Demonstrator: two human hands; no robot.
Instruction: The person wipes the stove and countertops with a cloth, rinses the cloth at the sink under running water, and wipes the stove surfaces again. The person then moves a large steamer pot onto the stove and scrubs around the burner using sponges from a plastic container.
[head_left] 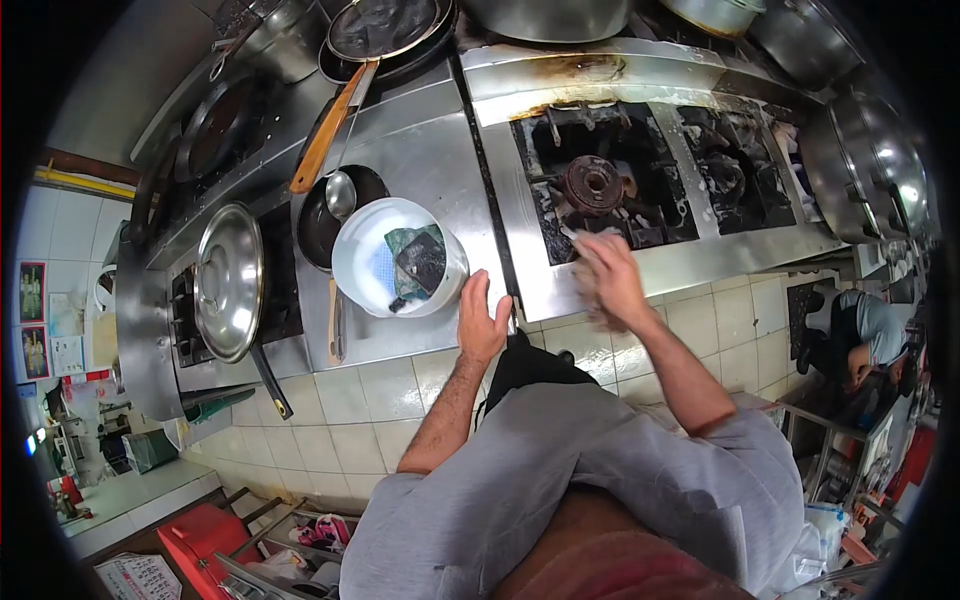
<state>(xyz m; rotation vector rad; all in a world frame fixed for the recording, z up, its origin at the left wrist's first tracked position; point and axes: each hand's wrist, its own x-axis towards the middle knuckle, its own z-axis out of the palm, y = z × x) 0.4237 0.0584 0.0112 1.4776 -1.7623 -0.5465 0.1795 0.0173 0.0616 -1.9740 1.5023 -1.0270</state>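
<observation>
My left hand (484, 318) lies at the front edge of the steel counter (420, 150), fingers stretched out and thumb apart, holding nothing. Right beside it stands a white plastic bucket (350, 262) with a dark and green scouring pad or cloth (418, 262) and something blue-checked inside. Over the front rim of the gas stove (690, 258) is my right hand (608, 278), smeared by motion. Its fingers are curled down, and a pale blurred thing shows beneath them that I cannot make out. Behind that hand, a round burner (593, 186) sits in the blackened, wet-looking stove well.
Left of the bucket are a dark pan (318, 225), a ladle (341, 196) and a knife (336, 325). A lidded pan (230, 285) juts its handle past the counter edge. Large pots (860, 165) stand at right. Another person (868, 335) is at far right.
</observation>
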